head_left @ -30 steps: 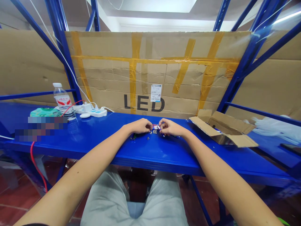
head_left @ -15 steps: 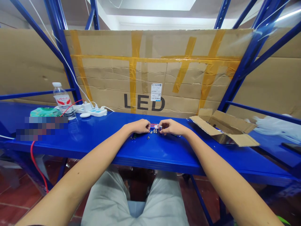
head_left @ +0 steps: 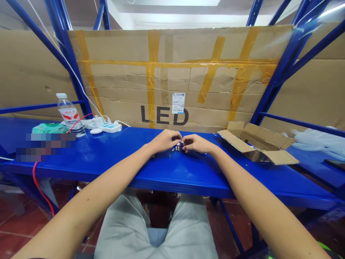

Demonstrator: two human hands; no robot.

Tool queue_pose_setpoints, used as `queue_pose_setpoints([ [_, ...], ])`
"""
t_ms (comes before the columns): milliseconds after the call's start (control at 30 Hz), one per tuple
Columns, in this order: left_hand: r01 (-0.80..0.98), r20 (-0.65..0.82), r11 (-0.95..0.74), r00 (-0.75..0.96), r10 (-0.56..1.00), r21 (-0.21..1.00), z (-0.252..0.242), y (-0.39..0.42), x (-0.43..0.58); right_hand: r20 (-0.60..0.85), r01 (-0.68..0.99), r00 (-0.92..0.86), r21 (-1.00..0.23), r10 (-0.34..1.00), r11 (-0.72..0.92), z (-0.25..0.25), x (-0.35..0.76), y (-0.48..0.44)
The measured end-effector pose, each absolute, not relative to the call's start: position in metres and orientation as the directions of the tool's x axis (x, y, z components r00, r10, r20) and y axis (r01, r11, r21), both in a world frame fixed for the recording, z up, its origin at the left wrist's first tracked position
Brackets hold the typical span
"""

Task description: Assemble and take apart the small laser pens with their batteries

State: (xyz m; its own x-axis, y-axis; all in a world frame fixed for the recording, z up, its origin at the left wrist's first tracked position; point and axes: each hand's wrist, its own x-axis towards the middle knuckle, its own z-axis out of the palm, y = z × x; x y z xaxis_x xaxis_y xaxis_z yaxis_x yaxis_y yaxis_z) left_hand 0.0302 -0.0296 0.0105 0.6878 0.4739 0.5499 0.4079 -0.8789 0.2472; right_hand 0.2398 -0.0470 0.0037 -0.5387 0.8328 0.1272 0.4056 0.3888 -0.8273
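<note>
Both my hands meet over the middle of the blue shelf top (head_left: 113,158). My left hand (head_left: 164,140) and my right hand (head_left: 196,143) are pinched together on a small metallic part (head_left: 181,143), too tiny to name. Several small silvery pieces (head_left: 176,148) lie on the blue surface just under the fingertips, with one more (head_left: 170,155) slightly nearer me. A dark small item (head_left: 153,156) lies beside my left wrist.
An open cardboard box (head_left: 258,145) sits to the right, with clear plastic bags (head_left: 318,142) beyond it. At the left stand a water bottle (head_left: 67,114), a white power strip (head_left: 104,126), a green packet (head_left: 50,127) and a red cable (head_left: 40,187). A taped cardboard wall (head_left: 172,79) marked LED closes the back.
My hands have drawn closer together, so the small striped part seen between them earlier is now mostly covered by the fingers. The view has tilted slightly.
</note>
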Motion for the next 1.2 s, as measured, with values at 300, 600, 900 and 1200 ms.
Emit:
queue_pose_setpoints([
  [300, 0.393, 0.563, -0.897, 0.703, 0.435, 0.203, 0.005, -0.03, 0.036, 0.161, 0.45, -0.532, -0.778, 0.831, 0.439, 0.002, 0.243, -0.044],
  [600, 0.445, 0.447, -0.869, 0.746, 0.494, 0.217, 0.009, -0.037, 0.031, 0.171, 0.46, -0.515, -0.772, 0.84, 0.439, 0.002, 0.244, -0.042],
  [900, 0.57, 0.345, -0.806, 0.733, 0.587, 0.16, 0.014, -0.028, 0.02, 0.156, 0.52, -0.555, -0.702, 0.817, 0.487, 0.007, 0.244, -0.046],
  [1200, 0.679, 0.17, -0.716, 0.696, 0.698, 0.164, 0.012, -0.03, 0.021, 0.157, 0.507, -0.548, -0.719, 0.821, 0.476, 0.006, 0.243, -0.046],
])
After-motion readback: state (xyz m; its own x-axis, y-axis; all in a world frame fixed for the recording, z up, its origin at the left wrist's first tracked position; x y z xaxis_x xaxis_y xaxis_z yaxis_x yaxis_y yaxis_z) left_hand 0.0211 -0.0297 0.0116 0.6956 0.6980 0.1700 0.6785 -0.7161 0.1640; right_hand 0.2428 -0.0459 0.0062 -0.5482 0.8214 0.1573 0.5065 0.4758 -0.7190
